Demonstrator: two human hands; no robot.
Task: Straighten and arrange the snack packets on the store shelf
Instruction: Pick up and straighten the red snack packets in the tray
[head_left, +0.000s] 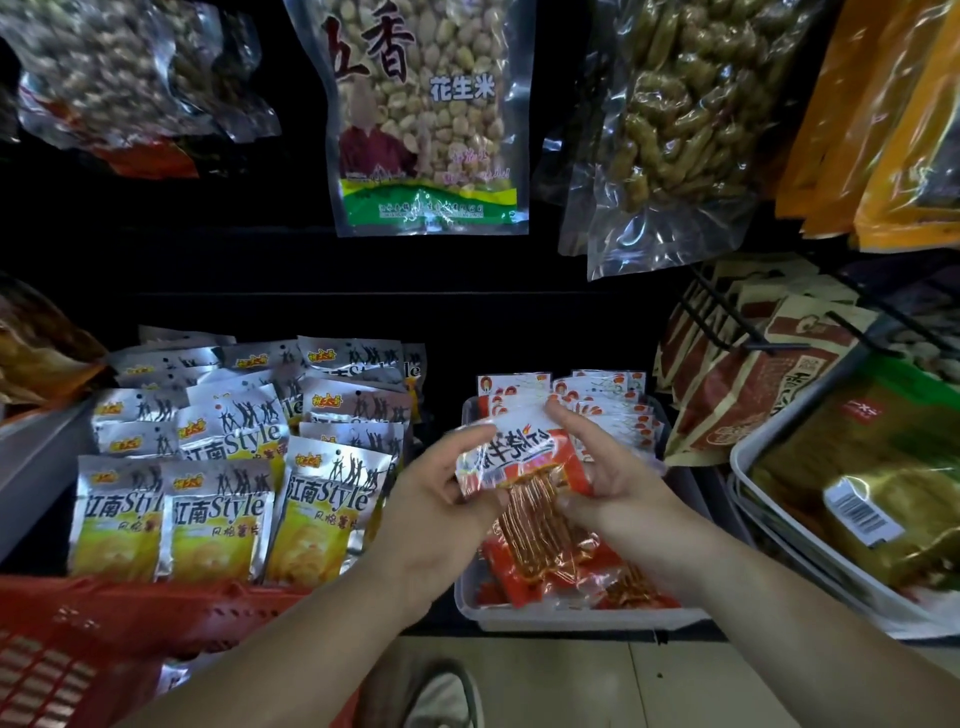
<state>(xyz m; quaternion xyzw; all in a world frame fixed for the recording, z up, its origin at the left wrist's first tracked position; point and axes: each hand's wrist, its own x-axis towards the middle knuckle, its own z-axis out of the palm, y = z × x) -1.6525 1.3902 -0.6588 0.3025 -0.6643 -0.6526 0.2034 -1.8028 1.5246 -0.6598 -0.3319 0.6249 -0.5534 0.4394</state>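
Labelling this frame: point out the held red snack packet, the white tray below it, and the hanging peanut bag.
red snack packet (514, 449): head view, its white printed top.
white tray (571, 618): head view, front rim.
peanut bag (431, 119): head view, clear middle panel.

**Shelf layout, referenced to the tray**

The tray (571, 618) sits at the front edge of the shelf. Strip packets (602, 410) stand in rows in its rear half, and more lie flat in its front half. Directly above the tray, the held packet (524, 457) sits between the left hand (436, 499) and the right hand (608, 478).

- **Left of the tray:** chip packets (218, 519) stand in rows running front to back, with a basket (104, 623) before them.
- **Right of the tray:** pouches (753, 395), then a bin (748, 467) holding a large bag (857, 483).
- **Above and behind the tray:** a peanut bag (426, 114) hangs, with a pod bag (675, 130) to its right.
- **Below the tray:** a shoe (447, 696).
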